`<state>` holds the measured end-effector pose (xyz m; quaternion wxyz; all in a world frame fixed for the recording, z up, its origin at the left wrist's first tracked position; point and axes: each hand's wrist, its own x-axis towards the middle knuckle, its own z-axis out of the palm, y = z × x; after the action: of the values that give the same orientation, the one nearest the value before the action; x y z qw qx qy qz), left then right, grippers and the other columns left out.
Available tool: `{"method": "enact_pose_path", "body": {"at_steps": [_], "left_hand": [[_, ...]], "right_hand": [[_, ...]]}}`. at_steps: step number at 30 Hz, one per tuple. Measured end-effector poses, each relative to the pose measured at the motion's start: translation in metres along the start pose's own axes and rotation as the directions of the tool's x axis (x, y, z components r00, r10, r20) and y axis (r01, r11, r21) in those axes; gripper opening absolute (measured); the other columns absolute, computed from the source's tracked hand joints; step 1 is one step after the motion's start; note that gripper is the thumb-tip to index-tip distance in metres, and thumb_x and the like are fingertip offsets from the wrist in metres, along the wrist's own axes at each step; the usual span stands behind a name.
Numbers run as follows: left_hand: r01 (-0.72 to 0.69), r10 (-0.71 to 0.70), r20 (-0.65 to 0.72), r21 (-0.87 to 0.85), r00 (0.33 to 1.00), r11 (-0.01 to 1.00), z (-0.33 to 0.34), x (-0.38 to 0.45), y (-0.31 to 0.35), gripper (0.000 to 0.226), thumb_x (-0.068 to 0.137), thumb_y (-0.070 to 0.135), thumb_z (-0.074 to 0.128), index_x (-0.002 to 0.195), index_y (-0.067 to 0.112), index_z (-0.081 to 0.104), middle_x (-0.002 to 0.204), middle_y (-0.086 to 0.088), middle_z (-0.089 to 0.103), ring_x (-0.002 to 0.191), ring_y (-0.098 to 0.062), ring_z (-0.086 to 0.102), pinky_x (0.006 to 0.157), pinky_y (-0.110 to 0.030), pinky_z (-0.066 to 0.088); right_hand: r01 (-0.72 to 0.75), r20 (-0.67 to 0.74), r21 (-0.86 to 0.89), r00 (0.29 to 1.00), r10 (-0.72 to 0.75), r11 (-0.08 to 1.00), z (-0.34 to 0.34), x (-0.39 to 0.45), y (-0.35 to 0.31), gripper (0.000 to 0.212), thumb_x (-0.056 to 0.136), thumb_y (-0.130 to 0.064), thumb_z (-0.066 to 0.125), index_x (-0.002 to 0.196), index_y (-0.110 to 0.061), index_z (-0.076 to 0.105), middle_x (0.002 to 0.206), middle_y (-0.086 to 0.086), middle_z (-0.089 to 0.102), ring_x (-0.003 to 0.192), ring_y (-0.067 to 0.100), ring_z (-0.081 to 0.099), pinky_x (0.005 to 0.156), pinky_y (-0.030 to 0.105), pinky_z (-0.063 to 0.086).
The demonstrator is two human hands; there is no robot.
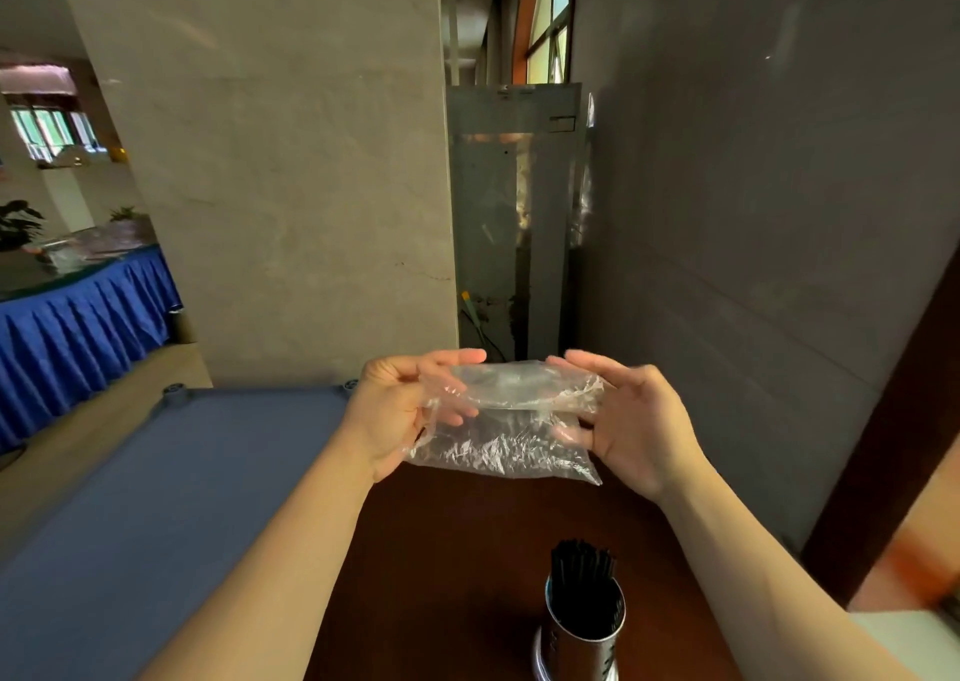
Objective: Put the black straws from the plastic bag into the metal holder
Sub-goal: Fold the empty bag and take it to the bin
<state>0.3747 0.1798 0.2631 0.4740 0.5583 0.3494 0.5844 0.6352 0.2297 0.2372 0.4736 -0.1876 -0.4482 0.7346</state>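
Observation:
A clear, crumpled plastic bag (506,436) hangs in the air above the dark wooden table (452,566). My left hand (402,410) pinches its left upper edge and my right hand (628,420) pinches its right upper edge, stretching the mouth between them. No straws show inside the bag. Below it, near the front of the table, stands the metal holder (582,639), upright, with a bundle of black straws (582,584) sticking out of its top. Both hands are well above and behind the holder.
A blue-grey surface (171,514) adjoins the wooden table on the left. A grey wall (753,265) rises close on the right, a pale pillar (291,187) behind. A blue-skirted table (78,327) stands far left. A white object (904,639) lies at the lower right.

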Motion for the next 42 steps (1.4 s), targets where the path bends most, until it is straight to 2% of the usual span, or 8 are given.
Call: {"method": "enact_pose_path", "body": {"at_steps": [4, 10, 15, 18, 21, 26, 33, 42], "left_hand": [[-0.049, 0.049, 0.007, 0.138, 0.999, 0.989, 0.0, 0.002, -0.003, 0.052, 0.087, -0.024, 0.049, 0.06, 0.012, 0.076, 0.123, -0.001, 0.074, 0.115, -0.014, 0.067, 0.059, -0.032, 0.06], [-0.042, 0.041, 0.012, 0.141, 0.999, 0.989, -0.001, -0.003, -0.008, 0.039, 0.098, -0.008, 0.052, 0.1, 0.018, 0.081, 0.13, 0.003, 0.071, 0.122, -0.021, 0.064, 0.066, -0.038, 0.064], [0.27, -0.27, 0.036, -0.275, 0.962, 0.923, -0.013, -0.009, -0.013, 0.054, 0.1, 0.026, 0.041, 0.153, 0.034, 0.037, 0.139, -0.019, 0.062, 0.117, -0.046, 0.065, 0.093, -0.064, 0.053], [0.446, -0.429, 0.135, -0.13, 0.893, 0.886, -0.012, -0.016, -0.014, 0.065, 0.093, 0.063, 0.045, 0.148, 0.027, 0.046, 0.139, -0.018, 0.062, 0.118, -0.047, 0.064, 0.086, -0.058, 0.058], [0.45, -0.448, 0.05, -0.034, 0.893, 0.892, -0.008, -0.022, -0.014, 0.054, 0.091, 0.04, 0.069, 0.137, 0.015, 0.055, 0.137, -0.016, 0.062, 0.107, -0.047, 0.07, 0.076, -0.048, 0.063], [0.357, -0.353, -0.079, 0.044, 0.932, 0.933, -0.014, -0.038, -0.012, 0.033, 0.097, 0.008, 0.063, 0.129, 0.005, 0.06, 0.116, -0.019, 0.075, 0.096, -0.041, 0.075, 0.062, -0.032, 0.063], [0.331, -0.306, -0.307, 0.032, 0.901, 0.943, -0.022, -0.075, -0.013, 0.029, 0.1, 0.013, 0.058, 0.128, 0.005, 0.059, 0.113, -0.016, 0.076, 0.091, -0.037, 0.077, 0.061, -0.029, 0.062], [0.305, -0.178, -0.756, 0.031, 0.63, 0.952, -0.054, -0.165, 0.011, 0.04, 0.094, 0.04, 0.064, 0.117, 0.009, 0.071, 0.126, -0.015, 0.07, 0.105, -0.036, 0.073, 0.088, -0.052, 0.06]], "right_hand": [[-0.29, 0.079, -0.234, 0.946, 0.315, 0.928, 0.004, -0.005, -0.001, 0.071, 0.087, -0.076, 0.049, 0.138, -0.026, 0.057, 0.137, 0.018, 0.062, 0.121, 0.04, 0.061, 0.091, 0.055, 0.057], [-0.247, 0.045, -0.284, 0.962, 0.27, 0.926, 0.006, -0.005, 0.003, 0.046, 0.084, -0.025, 0.081, 0.125, -0.013, 0.067, 0.125, 0.025, 0.068, 0.083, 0.027, 0.077, 0.058, 0.026, 0.055], [-0.131, -0.033, -0.329, 0.991, 0.127, 0.935, 0.002, 0.0, 0.01, 0.045, 0.082, -0.012, 0.081, 0.123, -0.003, 0.064, 0.116, 0.027, 0.071, 0.078, 0.032, 0.077, 0.06, 0.033, 0.05], [-0.084, -0.072, -0.331, 0.995, 0.064, 0.94, 0.007, 0.002, 0.013, 0.034, 0.085, -0.006, 0.077, 0.118, -0.005, 0.067, 0.111, 0.024, 0.073, 0.08, 0.037, 0.076, 0.05, 0.027, 0.056], [-0.055, -0.072, -0.384, 0.997, 0.03, 0.922, 0.011, 0.006, 0.017, 0.032, 0.085, -0.004, 0.076, 0.116, -0.007, 0.068, 0.11, 0.022, 0.074, 0.084, 0.041, 0.075, 0.056, 0.032, 0.058], [-0.076, -0.071, -0.319, 0.996, 0.057, 0.945, 0.01, 0.011, 0.026, 0.028, 0.083, -0.002, 0.077, 0.11, -0.003, 0.067, 0.109, 0.025, 0.072, 0.089, 0.041, 0.07, 0.076, 0.047, 0.06], [-0.087, -0.011, -0.162, 0.996, 0.086, 0.983, 0.017, 0.026, 0.054, 0.015, 0.084, -0.007, 0.074, 0.093, -0.001, 0.064, 0.089, 0.019, 0.071, 0.076, 0.028, 0.075, 0.051, 0.026, 0.056], [-0.191, 0.192, -0.206, 0.954, 0.231, 0.96, 0.091, 0.044, 0.133, 0.009, 0.089, 0.001, 0.07, 0.083, -0.006, 0.066, 0.081, 0.02, 0.072, 0.054, 0.025, 0.067, 0.042, 0.027, 0.049]]}}
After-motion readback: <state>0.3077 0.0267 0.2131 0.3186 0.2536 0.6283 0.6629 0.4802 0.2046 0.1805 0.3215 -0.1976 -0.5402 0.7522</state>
